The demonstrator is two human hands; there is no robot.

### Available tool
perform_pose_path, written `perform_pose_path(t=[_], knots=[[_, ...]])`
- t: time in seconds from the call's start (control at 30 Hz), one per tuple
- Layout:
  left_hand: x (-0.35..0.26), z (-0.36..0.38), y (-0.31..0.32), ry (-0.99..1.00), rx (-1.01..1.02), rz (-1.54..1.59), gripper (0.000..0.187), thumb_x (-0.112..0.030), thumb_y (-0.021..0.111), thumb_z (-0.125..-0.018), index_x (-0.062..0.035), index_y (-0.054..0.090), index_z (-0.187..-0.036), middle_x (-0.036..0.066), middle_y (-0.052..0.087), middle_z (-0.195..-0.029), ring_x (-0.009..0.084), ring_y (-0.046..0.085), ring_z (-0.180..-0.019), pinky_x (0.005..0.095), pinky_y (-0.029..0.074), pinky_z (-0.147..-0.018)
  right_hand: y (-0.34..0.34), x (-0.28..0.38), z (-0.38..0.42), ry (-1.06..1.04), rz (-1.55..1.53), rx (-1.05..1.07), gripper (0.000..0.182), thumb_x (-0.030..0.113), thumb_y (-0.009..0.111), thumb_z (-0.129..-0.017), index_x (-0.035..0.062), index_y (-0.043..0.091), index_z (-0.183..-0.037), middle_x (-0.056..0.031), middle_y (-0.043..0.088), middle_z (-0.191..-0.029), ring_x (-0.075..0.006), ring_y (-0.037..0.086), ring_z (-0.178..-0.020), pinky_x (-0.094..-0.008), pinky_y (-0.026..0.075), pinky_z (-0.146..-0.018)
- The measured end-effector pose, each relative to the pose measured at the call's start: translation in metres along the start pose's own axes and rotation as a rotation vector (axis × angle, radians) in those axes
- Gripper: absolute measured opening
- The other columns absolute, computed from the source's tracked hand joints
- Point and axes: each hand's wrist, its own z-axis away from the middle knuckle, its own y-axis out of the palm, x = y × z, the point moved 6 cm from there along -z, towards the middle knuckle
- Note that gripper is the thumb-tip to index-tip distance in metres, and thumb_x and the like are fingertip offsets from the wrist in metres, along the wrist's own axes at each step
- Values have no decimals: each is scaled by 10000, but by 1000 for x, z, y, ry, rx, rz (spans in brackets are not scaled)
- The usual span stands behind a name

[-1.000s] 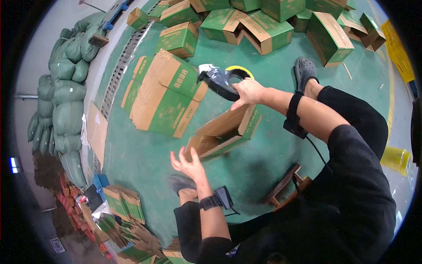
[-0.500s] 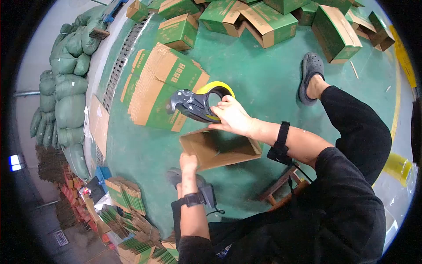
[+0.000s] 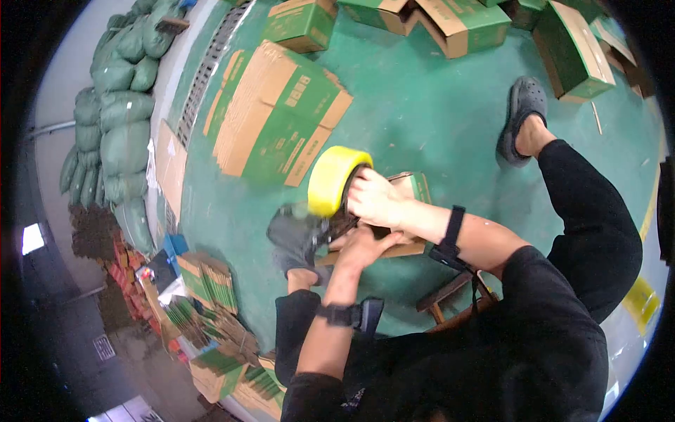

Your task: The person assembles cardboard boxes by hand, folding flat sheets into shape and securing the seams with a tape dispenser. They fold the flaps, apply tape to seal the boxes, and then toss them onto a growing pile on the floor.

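Observation:
My right hand (image 3: 376,200) grips a black tape dispenser (image 3: 299,228) that carries a roll of yellow tape (image 3: 334,179). The dispenser is tilted over a cardboard box (image 3: 415,188) between my legs, and it partly covers the box. Against the near side of the box lies my left hand (image 3: 362,247), just under the dispenser, with its thumb spread away from the other fingers. What its fingertips touch is hidden behind the dispenser.
Flattened cartons (image 3: 281,116) lie stacked on the green floor ahead. Formed green boxes (image 3: 464,28) stand beyond them. Green sacks (image 3: 126,148) are piled at the left, more flat cartons (image 3: 211,288) at lower left. A wooden stool (image 3: 443,302) is beside me.
The dispenser has turned and come down onto the box with my right hand. My left hand has moved right along the box, its fingers now spread. The whole view has shifted.

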Motion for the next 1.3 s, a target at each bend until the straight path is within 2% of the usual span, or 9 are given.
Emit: perform_pose_path(t=[0.2,0.33,0.47,0.67,0.9,0.93,0.97,1.07,1.3], knots=[[26,-46,23,-346,72,-206,1079,-713,571,-590,-100,155,-1375,419,-179,-1281,591,-73,-1200,575,83,-1002,-14,-71,-39,543,-69,290,389,321,699,-615,16,519,-776,-155,563,-693,-313,549,-722,-391,369,-717],[35,-22,8,-131,-118,-165,815,-640,540,-656,-26,488,-1189,311,284,-1307,513,136,-1239,509,200,-1009,3,-37,33,578,-107,292,398,307,695,-624,39,555,-882,-131,570,-733,-288,549,-760,-383,367,-779],[74,66,-27,-50,-852,-108,428,-304,448,-862,7,505,-1149,278,326,-1296,416,301,-1207,516,245,-965,28,-34,74,241,69,257,327,187,681,-475,6,565,-722,-147,552,-772,-297,509,-858,-398,358,-821],[94,-7,-29,45,-1310,181,449,-220,413,-885,53,346,-1235,287,387,-1227,411,363,-1157,430,341,-937,8,-34,41,378,-253,389,479,49,624,-571,12,486,-1028,-176,505,-971,-320,458,-992,-416,312,-891],[83,-20,-27,-95,-1180,118,384,-214,420,-876,55,380,-1147,185,487,-932,362,512,-875,432,445,-723,40,-16,59,399,-106,417,410,64,574,-665,31,497,-1066,-161,514,-1056,-324,457,-1035,-416,315,-911],[96,-36,-17,34,-1101,642,417,-200,439,-856,41,358,-1186,202,465,-1062,366,489,-959,431,423,-799,45,-8,62,388,13,430,404,98,593,-693,64,501,-1085,-143,497,-1132,-326,440,-1073,-413,322,-921],[92,-35,-18,-60,-1197,257,437,-194,444,-847,37,345,-1205,208,421,-1145,378,454,-1023,444,397,-841,51,-15,58,615,-486,300,346,125,588,-697,63,525,-1032,-127,504,-1132,-313,455,-1069,-406,364,-887],[77,-17,-33,-142,-1246,-88,494,-149,473,-820,15,307,-1255,211,262,-1335,414,337,-1171,504,307,-938,47,-1,45,352,-156,443,359,146,587,-715,68,516,-1059,-122,505,-1134,-285,478,-1049,-382,373,-897],[53,23,33,640,-836,60,659,-223,725,-600,-60,468,-1184,95,452,-1231,266,338,-1225,484,222,-1017,47,-8,54,395,-135,420,437,76,557,-652,43,526,-1087,-145,513,-1100,-314,446,-1074,-458,302,-946]])
